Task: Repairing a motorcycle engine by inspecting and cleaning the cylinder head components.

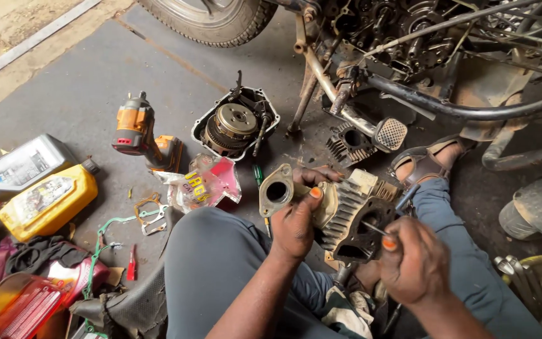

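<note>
My left hand (296,220) grips a dirty finned engine cylinder head (346,210) by its pale intake flange (276,190), holding it above my lap. My right hand (412,260) pinches a thin metal tool (374,228) whose tip points into a dark opening on the head's right side. Both hands have orange-painted nails. My legs in grey trousers lie under the part, and one sandalled foot (425,162) rests on the floor beyond it.
A motorcycle frame and stripped engine (421,37) stand at the top, with a rear wheel (211,19). On the floor lie a clutch cover assembly (236,122), an orange impact driver (136,129), a yellow oil jug (48,201), a grey oil jug (23,164), gaskets, rags and a finned cylinder (349,143).
</note>
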